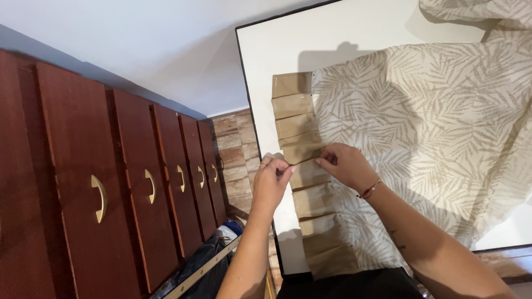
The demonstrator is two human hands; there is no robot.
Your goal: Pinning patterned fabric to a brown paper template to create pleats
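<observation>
Fingers (282,169) of both hands pinch one fold of the pleated tan band (302,152) between them.

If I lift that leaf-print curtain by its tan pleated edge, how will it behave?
The curtain would probably sag and drape: it already lies in soft folds. The tan pleated edge looks stiffer, keeping creased pleats, so it may bend in segments. Likely light; both hands pinch it easily.
</observation>
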